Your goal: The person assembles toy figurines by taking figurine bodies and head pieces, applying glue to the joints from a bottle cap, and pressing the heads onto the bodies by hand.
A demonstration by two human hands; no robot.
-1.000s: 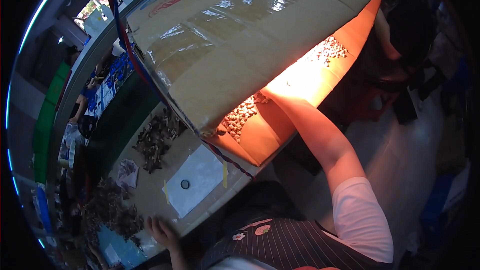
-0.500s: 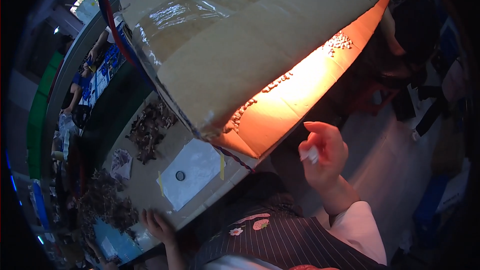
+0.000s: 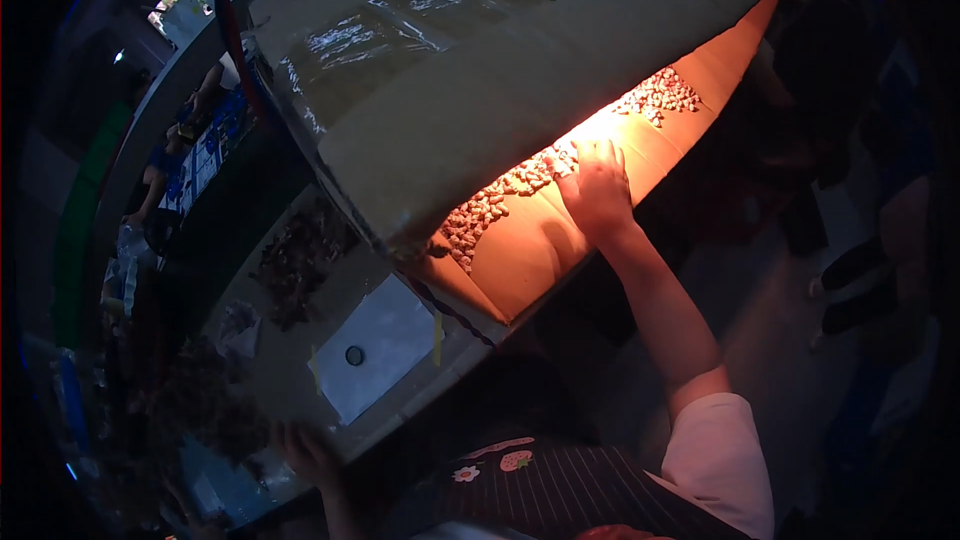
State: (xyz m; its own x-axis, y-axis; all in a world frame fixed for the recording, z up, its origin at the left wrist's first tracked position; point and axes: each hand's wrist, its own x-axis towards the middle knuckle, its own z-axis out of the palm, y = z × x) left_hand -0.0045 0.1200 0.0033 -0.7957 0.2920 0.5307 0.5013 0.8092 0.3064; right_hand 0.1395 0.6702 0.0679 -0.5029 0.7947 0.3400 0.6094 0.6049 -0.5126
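Two hands work: my right hand (image 3: 598,190), fingers spread flat, rests among pale kernels (image 3: 505,195) on the lit cardboard floor (image 3: 520,260); left hand (image 3: 305,455) grips the table edge (image 3: 400,420). Sorting step; next I judge calls for pinching single kernels.

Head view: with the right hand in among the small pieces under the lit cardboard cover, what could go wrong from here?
1. The right hand rests flat by the small pieces, which lie close to the open front edge of the cardboard tray; a sweep could push some off.
2. The cardboard cover hangs low over the hand, so lifting could bump it.
3. The left hand is at the dim table edge, where it is hard to see.
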